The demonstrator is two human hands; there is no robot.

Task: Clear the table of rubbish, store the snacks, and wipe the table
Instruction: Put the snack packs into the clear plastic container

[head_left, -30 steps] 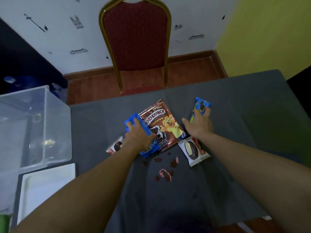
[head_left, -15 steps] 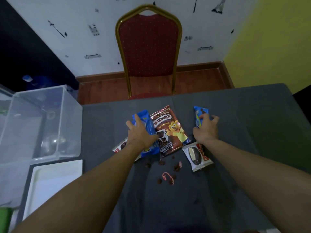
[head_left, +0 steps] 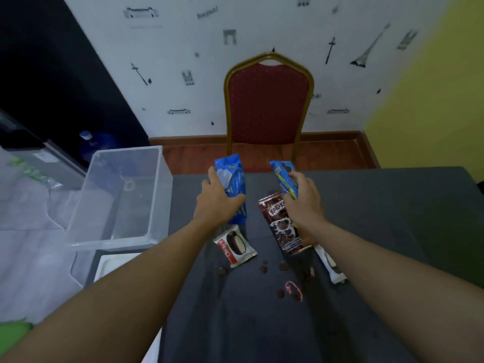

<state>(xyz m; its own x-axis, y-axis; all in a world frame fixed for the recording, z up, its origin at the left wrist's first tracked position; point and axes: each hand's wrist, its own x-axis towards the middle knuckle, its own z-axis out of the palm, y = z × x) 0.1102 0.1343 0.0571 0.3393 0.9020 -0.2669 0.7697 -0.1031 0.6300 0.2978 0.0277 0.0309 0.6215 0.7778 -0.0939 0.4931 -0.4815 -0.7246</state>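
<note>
The left hand [head_left: 217, 203] grips a glossy blue snack packet [head_left: 231, 179]. The right hand [head_left: 305, 203] grips a slimmer blue cookie packet [head_left: 282, 171]. Both are held over the far part of the grey bench [head_left: 379, 218]. A brown Koko Krunch bag [head_left: 284, 229] lies between one white chocolate-pie packet [head_left: 235, 246] and another [head_left: 331, 263], near brown crumbs [head_left: 263, 268].

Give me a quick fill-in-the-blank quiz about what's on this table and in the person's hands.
The left hand grips a ___ packet.
The clear bin stands to the ___ of the table.
The chair behind the table has a ___ back.
Missing: blue; left; red.
</note>
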